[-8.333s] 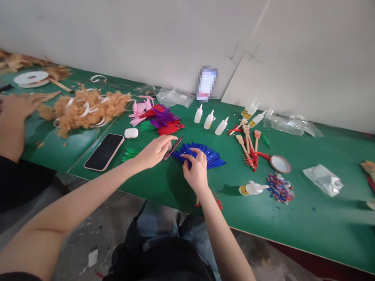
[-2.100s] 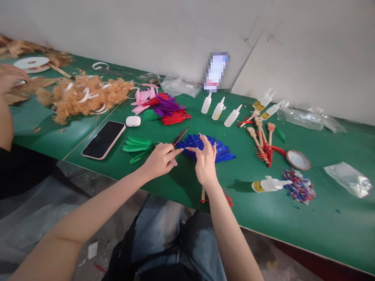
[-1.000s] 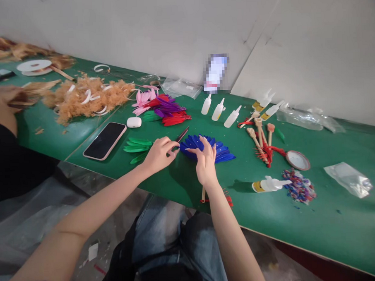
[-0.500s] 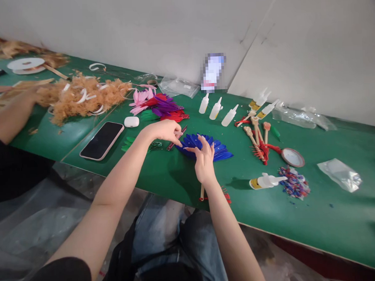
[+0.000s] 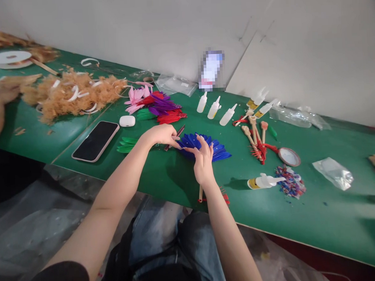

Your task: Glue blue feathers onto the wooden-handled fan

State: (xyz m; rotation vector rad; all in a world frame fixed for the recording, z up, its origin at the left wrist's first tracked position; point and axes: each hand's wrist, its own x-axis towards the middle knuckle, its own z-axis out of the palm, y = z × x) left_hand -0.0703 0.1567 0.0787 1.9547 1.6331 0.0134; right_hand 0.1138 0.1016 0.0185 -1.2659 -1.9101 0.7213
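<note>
A fan of blue feathers (image 5: 220, 149) with small pale dots is spread above the table in front of me. My right hand (image 5: 204, 164) holds it, some fingers lying over the feathers and others reaching its left edge. Below that wrist show a pale wooden stick (image 5: 200, 193) and red fringe (image 5: 224, 196); how they join the fan is hidden. My left hand (image 5: 165, 136) pinches the fan's left edge with its fingertips. Just behind those fingers is a slim dark tool (image 5: 181, 131), perhaps tweezers, partly covered by the hand.
Colored feathers (image 5: 161, 106), a phone (image 5: 96, 141) and a white case (image 5: 127, 120) are left. Glue bottles (image 5: 228, 115) stand behind; another bottle (image 5: 260, 182) lies right beside colorful bits (image 5: 290, 183). Bone-shaped sticks (image 5: 254, 133) lie farther back. Another person's hand (image 5: 2, 92) is far left.
My left fingertips have shifted slightly against the fan's left edge. The view has moved a little, and the other person's arm at far left has drawn back leftward.
</note>
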